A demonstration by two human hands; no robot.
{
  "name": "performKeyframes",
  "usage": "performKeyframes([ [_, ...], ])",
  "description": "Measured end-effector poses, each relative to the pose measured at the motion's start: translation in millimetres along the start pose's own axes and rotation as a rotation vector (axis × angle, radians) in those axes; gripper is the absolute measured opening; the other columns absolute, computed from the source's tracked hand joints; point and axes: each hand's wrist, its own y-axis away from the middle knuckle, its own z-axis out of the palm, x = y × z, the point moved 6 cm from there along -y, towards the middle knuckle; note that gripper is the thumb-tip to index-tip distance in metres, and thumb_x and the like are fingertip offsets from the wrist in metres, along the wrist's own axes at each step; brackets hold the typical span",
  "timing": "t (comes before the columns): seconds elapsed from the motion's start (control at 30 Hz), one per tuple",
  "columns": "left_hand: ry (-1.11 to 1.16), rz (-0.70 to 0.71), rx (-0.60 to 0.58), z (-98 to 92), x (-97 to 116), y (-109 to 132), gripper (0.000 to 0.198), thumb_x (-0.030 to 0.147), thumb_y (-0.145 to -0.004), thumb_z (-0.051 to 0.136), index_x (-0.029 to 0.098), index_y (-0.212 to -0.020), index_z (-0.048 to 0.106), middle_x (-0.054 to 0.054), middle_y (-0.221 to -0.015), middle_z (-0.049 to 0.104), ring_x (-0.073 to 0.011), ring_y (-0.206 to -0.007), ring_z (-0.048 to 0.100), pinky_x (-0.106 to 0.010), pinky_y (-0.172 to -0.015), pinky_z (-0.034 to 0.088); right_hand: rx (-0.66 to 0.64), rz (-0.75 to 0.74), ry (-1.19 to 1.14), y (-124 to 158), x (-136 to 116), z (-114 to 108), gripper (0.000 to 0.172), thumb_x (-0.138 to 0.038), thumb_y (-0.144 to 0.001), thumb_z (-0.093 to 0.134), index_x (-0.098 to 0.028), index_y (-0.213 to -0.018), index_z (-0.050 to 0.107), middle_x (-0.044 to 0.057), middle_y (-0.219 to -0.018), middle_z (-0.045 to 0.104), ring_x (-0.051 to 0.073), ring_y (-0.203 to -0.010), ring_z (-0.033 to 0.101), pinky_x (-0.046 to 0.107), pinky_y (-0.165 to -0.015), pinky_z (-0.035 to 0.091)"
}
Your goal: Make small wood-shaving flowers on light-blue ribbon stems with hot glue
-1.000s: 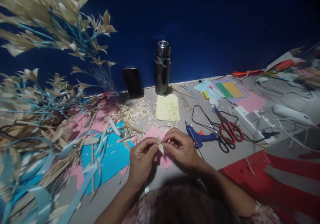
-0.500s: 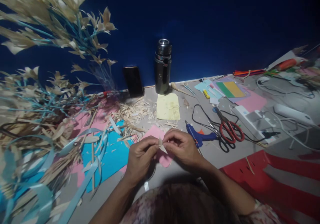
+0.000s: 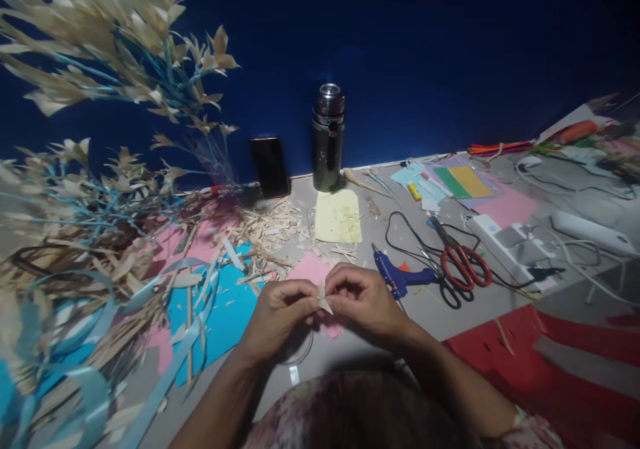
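Observation:
Between my two hands is a small pale husk flower, its pointed petals showing at the fingertips. My left hand pinches it from the left with thumb and forefinger. From the other side my right hand pinches it too, fingers curled. Under the hands lies a pink paper sheet. A blue glue gun rests just right of my right hand, its tip pointing away. Beyond the hands is a yellow paper with stains on it.
Scissors with red handles lie beside the glue gun, near a white power strip. A steel flask and a phone stand at the wall. Husk flowers on blue stems rise at left, above blue ribbon. A red chair is at right.
Both hands still pinch the husk flower; its petals now point more down and right. My left hand has shifted slightly left. The whole view has moved a little.

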Motion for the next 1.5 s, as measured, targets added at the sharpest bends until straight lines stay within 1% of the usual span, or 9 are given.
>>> performKeyframes([
  [0.17,0.105,-0.056,0.011,0.1,-7.5,-0.9,0.020,0.031,-0.073,0.086,0.016,-0.068,0.074,-0.002,-0.059,0.070,-0.0115,-0.051,0.059,-0.022,-0.052,0.044,0.029,-0.069,0.065,0.0,-4.4,0.8,0.007,-0.013,-0.079,0.068,-0.019,-0.075,0.069,0.002,-0.078,0.064,0.014,-0.071,0.060,0.023,-0.058,0.044],
  [0.33,0.193,-0.076,0.022,2.8,-10.5,-0.4,0.024,0.034,-0.071,0.088,0.016,-0.072,0.073,-0.001,-0.057,0.069,-0.0105,-0.049,0.058,-0.020,-0.050,0.044,0.067,-0.147,0.114,0.3,-9.8,2.2,0.010,-0.010,-0.079,0.065,-0.019,-0.075,0.065,0.002,-0.078,0.063,0.015,-0.071,0.060,0.023,-0.057,0.043],
  [0.6,0.281,-0.104,0.043,2.0,-14.9,1.1,0.030,0.035,-0.066,0.091,0.015,-0.074,0.072,0.002,-0.054,0.064,-0.0085,-0.045,0.053,-0.020,-0.048,0.042,0.101,-0.316,0.144,2.5,-18.3,7.6,0.012,-0.009,-0.082,0.061,-0.020,-0.078,0.062,0.002,-0.080,0.060,0.011,-0.063,0.051,0.022,-0.052,0.037],
  [0.77,0.310,-0.105,0.020,4.2,-18.4,1.6,0.029,0.035,-0.068,0.090,0.014,-0.070,0.070,0.001,-0.052,0.062,-0.0090,-0.047,0.052,-0.020,-0.050,0.041,0.106,-0.299,0.123,4.0,-13.4,11.7,0.010,-0.011,-0.083,0.062,-0.020,-0.078,0.061,0.001,-0.081,0.059,0.011,-0.061,0.049,0.021,-0.051,0.036],
  [0.97,0.331,-0.103,0.018,7.5,-15.3,2.6,0.033,0.038,-0.068,0.090,0.015,-0.067,0.067,0.002,-0.053,0.061,-0.0103,-0.048,0.052,-0.023,-0.052,0.044,0.097,-0.264,0.085,4.3,-7.0,15.0,0.009,-0.017,-0.086,0.063,-0.021,-0.078,0.061,0.002,-0.080,0.059,0.014,-0.065,0.053,0.025,-0.055,0.040],
  [1.1,0.318,-0.078,0.025,4.3,-13.6,2.4,0.032,0.038,-0.070,0.089,0.015,-0.068,0.067,0.003,-0.051,0.060,-0.0088,-0.047,0.050,-0.021,-0.050,0.041,0.115,-0.268,0.059,5.6,-5.7,12.6,0.008,-0.019,-0.088,0.064,-0.021,-0.080,0.066,0.004,-0.083,0.063,0.016,-0.070,0.057,0.026,-0.059,0.043],
  [1.2,0.312,-0.047,0.054,1.7,-12.3,2.0,0.029,0.036,-0.072,0.088,0.015,-0.070,0.068,0.002,-0.054,0.064,-0.0079,-0.046,0.050,-0.019,-0.049,0.039,0.141,-0.226,0.040,6.5,-4.7,9.6,0.007,-0.019,-0.088,0.065,-0.021,-0.084,0.069,0.004,-0.083,0.065,0.017,-0.074,0.060,0.028,-0.063,0.045],
  [1.33,0.263,-0.019,0.075,2.1,-10.9,2.3,0.028,0.035,-0.072,0.088,0.015,-0.070,0.068,0.001,-0.056,0.066,-0.0091,-0.049,0.053,-0.020,-0.050,0.040,0.170,-0.160,0.031,7.5,-1.0,9.1,0.005,-0.021,-0.086,0.069,-0.020,-0.081,0.069,0.003,-0.079,0.064,0.015,-0.066,0.055,0.026,-0.058,0.041],
  [1.5,0.217,-0.024,0.100,2.4,-11.1,4.0,0.030,0.037,-0.069,0.089,0.015,-0.067,0.068,0.000,-0.055,0.066,-0.0114,-0.050,0.056,-0.022,-0.051,0.041,0.191,-0.145,0.035,7.4,3.0,10.5,0.015,-0.029,-0.083,0.076,-0.020,-0.076,0.067,0.003,-0.075,0.063,0.015,-0.065,0.053,0.026,-0.056,0.040],
])
